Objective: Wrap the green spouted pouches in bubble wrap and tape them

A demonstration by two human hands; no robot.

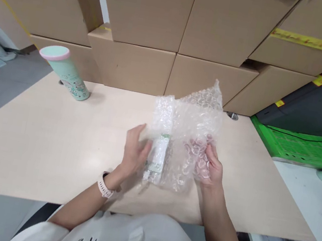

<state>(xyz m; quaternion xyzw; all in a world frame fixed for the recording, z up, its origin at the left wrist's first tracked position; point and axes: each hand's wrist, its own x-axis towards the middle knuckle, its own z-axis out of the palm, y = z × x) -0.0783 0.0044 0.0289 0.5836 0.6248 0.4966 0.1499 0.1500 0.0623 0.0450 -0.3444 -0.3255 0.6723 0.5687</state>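
Our left hand [135,149] cups the white-and-green tube [158,155], which lies on the worktop [53,139] under one fold of bubble wrap [196,114]. Our right hand [210,168] grips the sheet's loose half, not yet rolled around.

bubble wrap [193,122]: clear glossy plastic | table [52,143]: smooth matt wood | boxes [139,67]: matt cardboard

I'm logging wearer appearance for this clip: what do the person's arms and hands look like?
The left hand and right hand are bare, ungloved. A white wristwatch circles the left wrist. Forearms are uncovered; short white sleeves start near the elbows, belonging to a white shirt with black print.
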